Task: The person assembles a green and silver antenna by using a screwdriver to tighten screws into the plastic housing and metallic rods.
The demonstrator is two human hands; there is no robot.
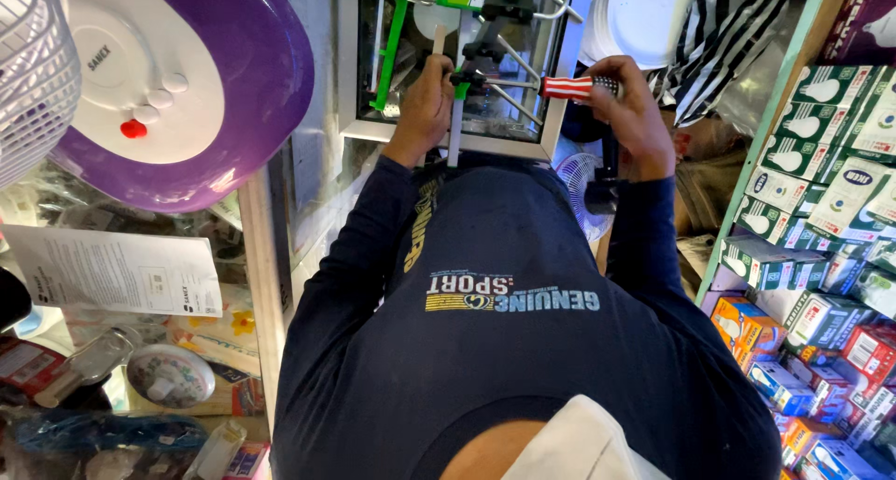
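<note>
Striped screwdriver (571, 88) clenched in right hand (635, 106), left hand (425, 102) fingers gripping green-and-metal antenna bracket (471, 74); likely to slip off sideways if tilted.

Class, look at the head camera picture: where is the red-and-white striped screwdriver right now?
The striped screwdriver is at upper centre-right, gripped in the right hand, its shaft pointing left at the metal antenna frame that the left hand steadies.
</note>
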